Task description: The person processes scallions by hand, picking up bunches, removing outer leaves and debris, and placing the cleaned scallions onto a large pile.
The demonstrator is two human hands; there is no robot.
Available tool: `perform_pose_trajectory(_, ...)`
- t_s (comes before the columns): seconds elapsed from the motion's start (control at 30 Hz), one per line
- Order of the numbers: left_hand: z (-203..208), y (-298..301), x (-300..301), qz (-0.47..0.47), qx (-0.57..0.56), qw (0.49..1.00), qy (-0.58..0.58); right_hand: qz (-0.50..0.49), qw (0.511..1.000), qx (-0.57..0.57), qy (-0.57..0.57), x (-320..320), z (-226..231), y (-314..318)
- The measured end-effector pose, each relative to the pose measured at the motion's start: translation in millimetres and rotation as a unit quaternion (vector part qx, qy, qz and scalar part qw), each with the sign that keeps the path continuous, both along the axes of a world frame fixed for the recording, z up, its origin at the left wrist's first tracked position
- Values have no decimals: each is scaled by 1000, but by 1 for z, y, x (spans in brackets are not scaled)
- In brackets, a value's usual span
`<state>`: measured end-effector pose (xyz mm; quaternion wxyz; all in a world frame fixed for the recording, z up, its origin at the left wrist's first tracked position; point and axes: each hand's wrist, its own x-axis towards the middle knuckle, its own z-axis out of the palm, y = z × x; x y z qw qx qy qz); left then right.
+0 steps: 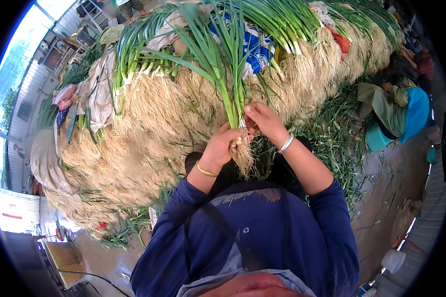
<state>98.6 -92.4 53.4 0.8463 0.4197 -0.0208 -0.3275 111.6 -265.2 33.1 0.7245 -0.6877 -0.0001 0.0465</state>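
A small bunch of green onions (226, 91) stands upright before my chest, its long leaves fanning up over the pile. My left hand (218, 150) is closed around the white bases, just above the pale, stringy roots (243, 157) that hang down. From the other side, my right hand (266, 121) pinches at the white lower stems; its fingertips are partly hidden behind them. Directly beyond both hands rises a big heap of green onions (282, 24), their tan roots (153, 101) turned toward me.
A blue-and-white printed sack (255, 49) and a pale cloth (100, 91) lie on the heap. Loose green leaves (327, 143) litter the ground at right. Farther right, a person in an olive garment (381, 106) is beside a teal tub (376, 137). A yellowish board (64, 262) stands lower left.
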Motion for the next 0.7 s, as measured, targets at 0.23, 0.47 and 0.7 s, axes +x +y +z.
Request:
perform_pose_trajectory(0.23, -29, -16, -25, 73, 81, 994, -7, 0, 929, -346, -133, 17, 26, -5)
perform_pose_trajectory(0.47, -35, -4, -27, 88, 53, 994, 31, -74, 968, 238, 35, -9, -16, -24)
perform_pose_trajectory(0.7, -35, -8, -35, 92, 53, 994, 24, 49, 928, 359, 90, 11, 5, -1)
